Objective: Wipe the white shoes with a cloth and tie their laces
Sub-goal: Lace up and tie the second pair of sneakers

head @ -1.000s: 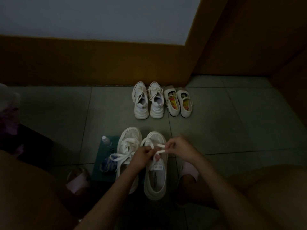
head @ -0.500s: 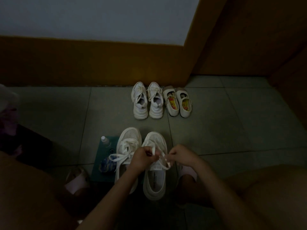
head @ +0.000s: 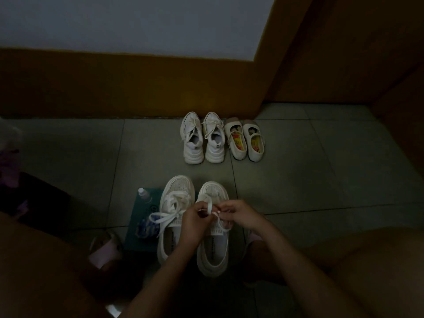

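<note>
Head camera looks down at the near pair of white shoes on the tiled floor [head: 298,180], low in the picture at about 6 o'clock. Both hands work over the right shoe [head: 213,258]. The left hand [head: 192,222] and the right hand [head: 241,214] each pinch part of its lace [head: 210,203] with curled fingers, and a loop stands up between them.

A second ago the hands were apart, drawing the lace out sideways. Half a second ago they had closed in, and now they almost touch over the tongue. I read that as the pull being over and the bow being formed, so this knot is under way but not yet drawn tight.

The left shoe [head: 169,243], just beside at 9 o'clock, already carries a bow [head: 165,215], so this looks like the pair's last lace. Further out at 9 o'clock, a small bottle [head: 144,195] and a crumpled blue-and-white bundle [head: 146,227], perhaps the cloth, lie on a green mat [head: 135,239], with neither hand on them. Laced sneakers [head: 203,138] and strap shoes [head: 244,140] sit at 12 o'clock by the wall.
</note>
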A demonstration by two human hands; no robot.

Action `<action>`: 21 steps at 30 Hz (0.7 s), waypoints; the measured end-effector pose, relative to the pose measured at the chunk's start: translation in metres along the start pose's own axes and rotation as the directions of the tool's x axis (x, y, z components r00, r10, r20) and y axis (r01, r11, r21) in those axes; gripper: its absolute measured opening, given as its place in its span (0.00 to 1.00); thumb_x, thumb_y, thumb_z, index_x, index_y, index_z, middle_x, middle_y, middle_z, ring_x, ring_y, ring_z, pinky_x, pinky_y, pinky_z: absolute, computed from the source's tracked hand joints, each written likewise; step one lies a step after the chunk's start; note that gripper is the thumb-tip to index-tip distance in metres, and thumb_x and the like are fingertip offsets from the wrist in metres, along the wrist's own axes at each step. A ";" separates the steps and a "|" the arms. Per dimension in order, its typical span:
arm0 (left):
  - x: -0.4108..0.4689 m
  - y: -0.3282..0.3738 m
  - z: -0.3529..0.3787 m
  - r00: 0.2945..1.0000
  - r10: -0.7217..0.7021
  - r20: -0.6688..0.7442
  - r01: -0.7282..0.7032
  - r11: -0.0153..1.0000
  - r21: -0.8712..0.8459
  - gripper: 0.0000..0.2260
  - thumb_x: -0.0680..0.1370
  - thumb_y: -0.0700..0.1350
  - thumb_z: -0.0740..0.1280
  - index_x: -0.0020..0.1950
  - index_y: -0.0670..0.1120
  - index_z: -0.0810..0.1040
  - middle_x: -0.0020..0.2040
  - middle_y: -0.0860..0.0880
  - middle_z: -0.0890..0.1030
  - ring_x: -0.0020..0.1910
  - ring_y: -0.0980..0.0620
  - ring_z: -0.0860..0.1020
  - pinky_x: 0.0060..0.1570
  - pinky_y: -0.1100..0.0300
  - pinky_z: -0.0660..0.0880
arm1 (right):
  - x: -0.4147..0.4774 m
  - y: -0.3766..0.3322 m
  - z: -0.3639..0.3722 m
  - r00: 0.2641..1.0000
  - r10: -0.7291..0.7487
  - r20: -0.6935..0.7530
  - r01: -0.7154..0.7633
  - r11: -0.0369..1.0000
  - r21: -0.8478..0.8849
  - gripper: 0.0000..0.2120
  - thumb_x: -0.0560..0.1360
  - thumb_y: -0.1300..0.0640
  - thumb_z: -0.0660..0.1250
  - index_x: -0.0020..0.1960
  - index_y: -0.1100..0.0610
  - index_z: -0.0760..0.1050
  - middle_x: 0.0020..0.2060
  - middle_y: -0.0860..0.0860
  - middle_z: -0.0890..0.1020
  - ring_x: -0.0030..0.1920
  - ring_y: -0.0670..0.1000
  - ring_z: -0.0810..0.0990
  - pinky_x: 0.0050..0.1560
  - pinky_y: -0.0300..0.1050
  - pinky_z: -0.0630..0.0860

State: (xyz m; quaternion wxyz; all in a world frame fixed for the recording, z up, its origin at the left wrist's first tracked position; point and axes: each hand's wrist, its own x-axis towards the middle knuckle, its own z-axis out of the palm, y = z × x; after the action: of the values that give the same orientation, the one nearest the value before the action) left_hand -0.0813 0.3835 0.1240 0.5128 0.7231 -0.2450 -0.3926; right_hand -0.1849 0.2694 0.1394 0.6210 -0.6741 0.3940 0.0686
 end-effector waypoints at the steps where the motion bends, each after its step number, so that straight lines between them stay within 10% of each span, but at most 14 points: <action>1: -0.001 0.001 0.000 1.000 -0.006 0.002 0.006 1.000 -0.022 0.15 0.69 0.29 0.69 0.37 0.50 0.78 0.37 0.51 0.81 0.35 0.64 0.79 0.40 0.69 0.75 | 0.000 0.001 -0.001 1.000 0.002 -0.002 -0.002 1.000 0.016 0.12 0.74 0.71 0.64 0.56 0.65 0.75 0.36 0.52 0.79 0.30 0.41 0.78 0.34 0.32 0.74; 8: -0.006 0.001 -0.005 0.998 -0.046 0.035 0.048 0.996 -0.072 0.11 0.70 0.32 0.71 0.41 0.48 0.80 0.40 0.51 0.82 0.38 0.62 0.81 0.40 0.70 0.77 | 0.003 0.003 -0.001 0.995 -0.031 -0.091 0.019 0.991 -0.131 0.08 0.73 0.66 0.68 0.50 0.67 0.79 0.33 0.50 0.78 0.29 0.38 0.76 0.32 0.30 0.71; 12: -0.006 0.002 -0.004 0.999 -0.048 0.025 0.050 0.994 -0.094 0.12 0.70 0.32 0.71 0.40 0.50 0.80 0.40 0.53 0.83 0.40 0.58 0.81 0.41 0.69 0.77 | 0.004 0.007 0.001 0.976 -0.142 -0.165 0.067 0.917 -0.394 0.03 0.70 0.59 0.70 0.44 0.57 0.79 0.39 0.49 0.77 0.41 0.50 0.78 0.45 0.50 0.76; 16: -0.008 0.002 -0.004 0.997 -0.064 0.042 0.069 0.990 -0.121 0.09 0.70 0.33 0.71 0.40 0.48 0.81 0.40 0.51 0.83 0.41 0.56 0.81 0.42 0.67 0.78 | 0.002 0.012 -0.011 0.928 -0.268 -0.260 0.066 0.803 -0.593 0.03 0.72 0.59 0.67 0.43 0.52 0.77 0.37 0.41 0.68 0.43 0.46 0.72 0.43 0.43 0.70; 21: -0.007 -0.003 -0.007 0.990 -0.126 0.068 0.135 0.978 -0.161 0.08 0.71 0.34 0.71 0.42 0.47 0.81 0.44 0.46 0.84 0.47 0.51 0.82 0.51 0.56 0.79 | 0.000 0.017 -0.035 0.818 -0.294 -0.494 -0.182 0.682 -0.708 0.04 0.74 0.58 0.65 0.47 0.56 0.78 0.48 0.51 0.75 0.53 0.51 0.71 0.52 0.45 0.70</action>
State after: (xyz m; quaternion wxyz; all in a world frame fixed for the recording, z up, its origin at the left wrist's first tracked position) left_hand -0.0800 0.3936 0.1250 0.5368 0.6811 -0.1783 -0.4650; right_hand -0.2087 0.2394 0.1338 0.1546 -0.8643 0.4787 -0.0058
